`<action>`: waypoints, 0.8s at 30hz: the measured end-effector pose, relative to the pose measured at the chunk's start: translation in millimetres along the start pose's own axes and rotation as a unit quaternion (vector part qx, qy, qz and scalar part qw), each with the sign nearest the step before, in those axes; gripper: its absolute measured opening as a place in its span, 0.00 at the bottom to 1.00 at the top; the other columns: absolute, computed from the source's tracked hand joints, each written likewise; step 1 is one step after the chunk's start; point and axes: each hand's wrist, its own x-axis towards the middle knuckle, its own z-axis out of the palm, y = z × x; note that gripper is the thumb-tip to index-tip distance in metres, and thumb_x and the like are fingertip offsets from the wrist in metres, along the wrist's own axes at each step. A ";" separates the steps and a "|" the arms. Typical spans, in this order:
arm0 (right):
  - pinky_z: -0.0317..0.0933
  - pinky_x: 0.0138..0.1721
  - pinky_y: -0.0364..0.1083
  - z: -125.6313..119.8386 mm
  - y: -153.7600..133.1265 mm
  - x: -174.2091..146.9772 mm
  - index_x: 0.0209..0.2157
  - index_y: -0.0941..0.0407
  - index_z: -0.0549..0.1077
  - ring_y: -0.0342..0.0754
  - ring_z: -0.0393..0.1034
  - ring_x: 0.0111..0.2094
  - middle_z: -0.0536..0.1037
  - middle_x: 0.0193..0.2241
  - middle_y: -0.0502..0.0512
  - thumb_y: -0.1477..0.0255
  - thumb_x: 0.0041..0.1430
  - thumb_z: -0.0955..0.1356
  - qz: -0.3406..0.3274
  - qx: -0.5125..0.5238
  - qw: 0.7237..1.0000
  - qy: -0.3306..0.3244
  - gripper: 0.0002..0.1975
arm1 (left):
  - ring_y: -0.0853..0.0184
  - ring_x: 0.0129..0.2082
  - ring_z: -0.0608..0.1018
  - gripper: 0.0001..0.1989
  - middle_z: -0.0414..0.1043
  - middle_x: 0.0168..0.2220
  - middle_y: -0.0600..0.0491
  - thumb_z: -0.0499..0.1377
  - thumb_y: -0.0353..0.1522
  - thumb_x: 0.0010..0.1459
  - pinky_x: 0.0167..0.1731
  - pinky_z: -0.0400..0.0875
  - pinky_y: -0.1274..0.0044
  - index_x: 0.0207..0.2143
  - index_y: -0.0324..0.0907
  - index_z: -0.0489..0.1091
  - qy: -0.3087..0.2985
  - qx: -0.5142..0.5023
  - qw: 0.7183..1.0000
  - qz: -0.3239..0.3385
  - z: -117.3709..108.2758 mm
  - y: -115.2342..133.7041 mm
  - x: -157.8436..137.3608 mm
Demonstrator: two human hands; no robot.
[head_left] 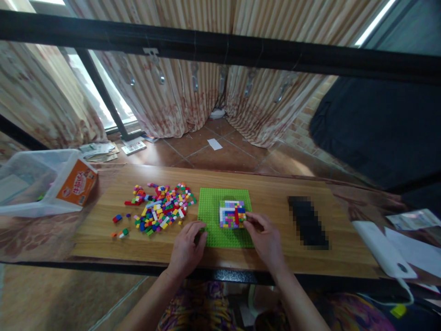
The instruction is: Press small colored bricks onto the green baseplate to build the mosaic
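A green studded baseplate (210, 207) lies on the wooden table. On its right half stands a low block of multicoloured toy bricks (227, 215), with white bricks along its upper and left sides and a red one near its right. My left hand (189, 243) rests at the plate's lower left edge, fingers curved and thumb held apart from them. At the block's right side, my right hand (267, 236) has thumb and forefinger close together; whatever lies between the tips is too small to make out. Loose bricks (163, 209) in many colours are heaped left of the plate.
The wooden table (272, 197) carries a dark, pixelated oblong (308, 223) at right. A white device with a cable (384, 250) lies by the right edge. Beyond the left end sits a clear plastic bin (37, 184) with an orange label. A black bar (220, 46) crosses above.
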 end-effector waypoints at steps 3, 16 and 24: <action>0.69 0.42 0.52 3.7 1.7 2.7 0.42 0.57 0.76 0.51 0.74 0.38 0.79 0.39 0.61 0.59 0.58 0.66 0.060 0.024 0.997 0.038 0.18 | 0.64 0.44 0.76 0.07 0.75 0.42 0.49 0.54 0.30 0.62 0.45 0.73 0.71 0.42 0.42 0.69 0.003 0.003 1.000 0.009 0.6 -0.4 0.0; 0.66 0.44 0.54 24.7 14.7 10.8 0.45 0.59 0.75 0.54 0.73 0.40 0.78 0.42 0.64 0.56 0.58 0.65 0.056 -0.056 0.996 0.042 0.23 | 0.65 0.44 0.76 0.07 0.74 0.42 0.49 0.54 0.30 0.62 0.46 0.73 0.72 0.42 0.43 0.69 0.012 0.003 1.000 0.016 1.2 -1.4 -0.6; 0.63 0.48 0.55 31.7 11.6 6.3 0.45 0.60 0.75 0.55 0.72 0.44 0.78 0.43 0.66 0.57 0.62 0.61 0.024 -0.092 0.993 0.065 0.23 | 0.65 0.43 0.77 0.07 0.75 0.41 0.50 0.55 0.30 0.61 0.46 0.73 0.72 0.41 0.43 0.69 0.014 -0.004 1.000 0.018 1.6 -1.9 -0.4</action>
